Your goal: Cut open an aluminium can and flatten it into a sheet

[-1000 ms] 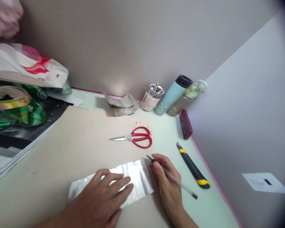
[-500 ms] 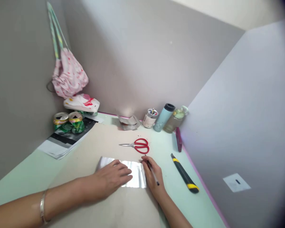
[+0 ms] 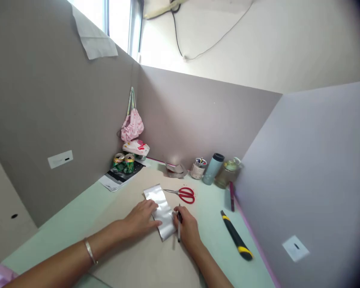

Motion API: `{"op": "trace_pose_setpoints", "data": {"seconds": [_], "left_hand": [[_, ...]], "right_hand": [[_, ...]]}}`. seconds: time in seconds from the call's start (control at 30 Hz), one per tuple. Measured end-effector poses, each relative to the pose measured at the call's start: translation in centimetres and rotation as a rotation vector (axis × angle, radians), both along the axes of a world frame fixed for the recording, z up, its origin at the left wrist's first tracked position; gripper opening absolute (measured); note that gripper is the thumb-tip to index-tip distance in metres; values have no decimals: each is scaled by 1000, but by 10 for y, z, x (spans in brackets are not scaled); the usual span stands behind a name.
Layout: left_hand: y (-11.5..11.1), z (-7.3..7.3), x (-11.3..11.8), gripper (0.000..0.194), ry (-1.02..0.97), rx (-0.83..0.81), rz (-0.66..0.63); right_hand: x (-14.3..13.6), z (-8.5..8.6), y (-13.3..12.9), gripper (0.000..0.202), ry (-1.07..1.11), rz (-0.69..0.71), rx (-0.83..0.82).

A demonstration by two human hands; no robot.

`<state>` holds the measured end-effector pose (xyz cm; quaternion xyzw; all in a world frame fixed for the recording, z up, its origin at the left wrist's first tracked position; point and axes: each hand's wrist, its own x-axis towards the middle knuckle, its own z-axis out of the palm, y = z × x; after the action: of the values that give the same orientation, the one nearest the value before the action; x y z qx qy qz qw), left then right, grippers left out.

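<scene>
A shiny silver metal sheet [image 3: 163, 214] lies slanted on the beige board [image 3: 129, 256]. My left hand [image 3: 142, 217] rests at the sheet's left edge, thumb and fingers apart, touching it without gripping. Beside the sheet's right edge, my right hand [image 3: 187, 227] is closed round a pen [image 3: 179, 230], with its fingertips near the sheet. Red-handled scissors [image 3: 184, 195] lie just beyond the sheet, blades pointing left.
A black and yellow cutter [image 3: 236, 236] lies at the right. Behind stand a pen cup [image 3: 198, 169], a blue tumbler [image 3: 213, 170] and a green-lidded bottle [image 3: 226, 174]. Crushed cans [image 3: 129, 164] stand on papers [image 3: 114, 181] at the back left. Grey partitions enclose the desk.
The view has tilted up and widened. The metal sheet has turned from lying crosswise to a steep slant. My left hand has shifted to its left edge; the pen is still in my right hand.
</scene>
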<state>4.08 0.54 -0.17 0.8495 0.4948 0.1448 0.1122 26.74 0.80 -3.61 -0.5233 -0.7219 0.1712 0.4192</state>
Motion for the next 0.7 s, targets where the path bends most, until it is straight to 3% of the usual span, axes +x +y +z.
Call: {"op": "trace_pose_setpoints", "data": {"seconds": [0.2,0.37,0.5,0.7], "left_hand": [[9,-26,4,73,-36,-77,-4],[23,-34,-13,87,-49,-173,-138],[32,-36,-23,91,-58,-196,-230],[35,-51,-16,118,10,-174,-265]], "right_hand": [[4,5,-7,25,45,68,-119],[14,13,3,44,156,-36,-284],[11,20,16,32,393,-17,-503],[-4,18,21,24,461,112,-530]]}}
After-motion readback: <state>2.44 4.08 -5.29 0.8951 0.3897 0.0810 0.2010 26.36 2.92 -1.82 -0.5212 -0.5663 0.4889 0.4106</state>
